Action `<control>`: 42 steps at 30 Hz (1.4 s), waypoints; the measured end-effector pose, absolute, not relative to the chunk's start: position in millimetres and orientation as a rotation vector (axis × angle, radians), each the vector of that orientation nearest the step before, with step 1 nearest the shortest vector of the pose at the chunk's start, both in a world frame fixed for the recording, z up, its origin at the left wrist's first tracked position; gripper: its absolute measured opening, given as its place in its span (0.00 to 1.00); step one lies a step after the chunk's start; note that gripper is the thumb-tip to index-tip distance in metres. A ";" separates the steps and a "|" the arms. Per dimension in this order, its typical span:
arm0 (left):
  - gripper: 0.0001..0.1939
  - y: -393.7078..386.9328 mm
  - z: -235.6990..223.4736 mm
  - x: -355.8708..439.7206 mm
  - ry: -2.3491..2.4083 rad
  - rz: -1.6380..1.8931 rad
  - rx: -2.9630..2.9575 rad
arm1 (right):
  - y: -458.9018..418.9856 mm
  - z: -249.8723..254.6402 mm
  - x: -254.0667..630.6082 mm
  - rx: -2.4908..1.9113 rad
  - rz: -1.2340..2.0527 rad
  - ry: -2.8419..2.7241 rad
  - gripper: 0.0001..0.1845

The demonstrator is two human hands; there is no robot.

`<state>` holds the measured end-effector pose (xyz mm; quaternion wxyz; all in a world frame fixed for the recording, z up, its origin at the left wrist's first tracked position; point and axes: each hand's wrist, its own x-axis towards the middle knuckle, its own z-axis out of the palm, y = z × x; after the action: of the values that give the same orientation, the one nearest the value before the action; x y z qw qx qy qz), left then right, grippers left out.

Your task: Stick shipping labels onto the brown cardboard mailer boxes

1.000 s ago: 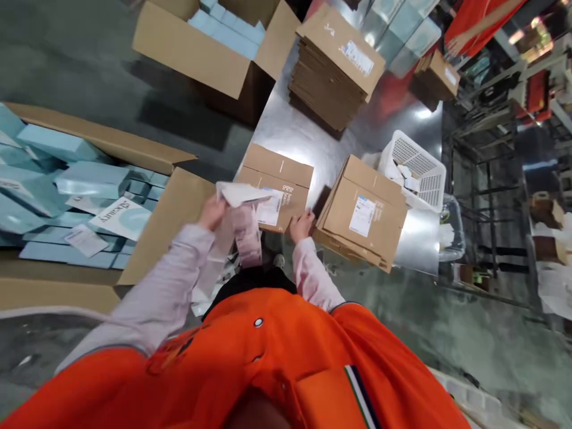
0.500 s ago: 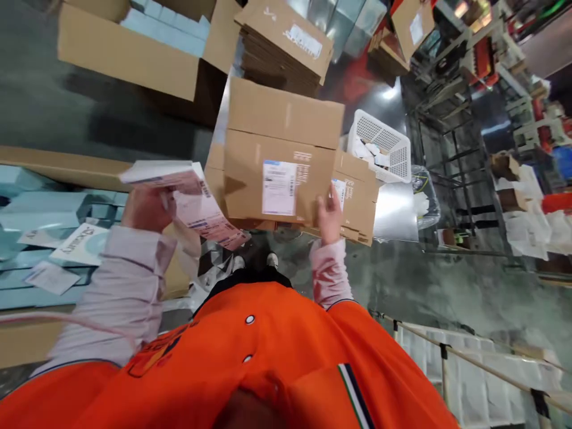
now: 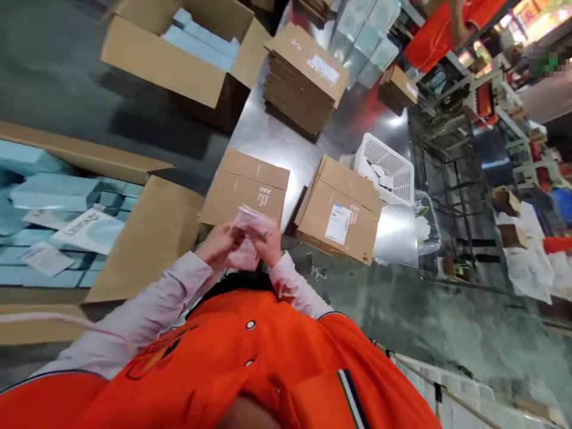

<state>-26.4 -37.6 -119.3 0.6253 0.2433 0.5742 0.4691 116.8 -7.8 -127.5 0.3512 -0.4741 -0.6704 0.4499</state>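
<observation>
In front of my body, both hands are together at a strip of printed shipping labels (image 3: pixel 255 221). My left hand (image 3: pixel 218 243) is closed on the strip's left side. My right hand (image 3: pixel 270 243) grips its right side, its fingers partly hidden by the paper. Part of the strip hangs below between the hands. Just beyond them lies a flat brown carton (image 3: pixel 243 185) with white print and no label showing. To the right, a small pile of flat cartons (image 3: pixel 342 205) has a white label on its top one.
The metal table (image 3: pixel 290 170) also bears a tall stack of flat cartons (image 3: pixel 297 95), a white plastic basket (image 3: pixel 388 170) and clear containers (image 3: pixel 357 47). Open boxes of pale blue packs stand at left (image 3: pixel 165 232) and far left (image 3: pixel 165 71). A person in orange (image 3: pixel 429 42) is at the far side.
The labelled carton has left my right hand; a labelled carton tops the right pile. My left hand moved right with the labels, and my right hand came in to grip them.
</observation>
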 end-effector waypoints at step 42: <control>0.25 -28.7 -200.0 -57.4 1.657 1.183 0.639 | 45.7 -143.0 89.5 -1.378 1.263 -2.208 0.06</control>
<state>-57.4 -28.7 -200.0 0.4827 0.2623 0.6800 0.4856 89.5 45.7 -143.0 0.1242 -0.4727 -0.7573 0.4332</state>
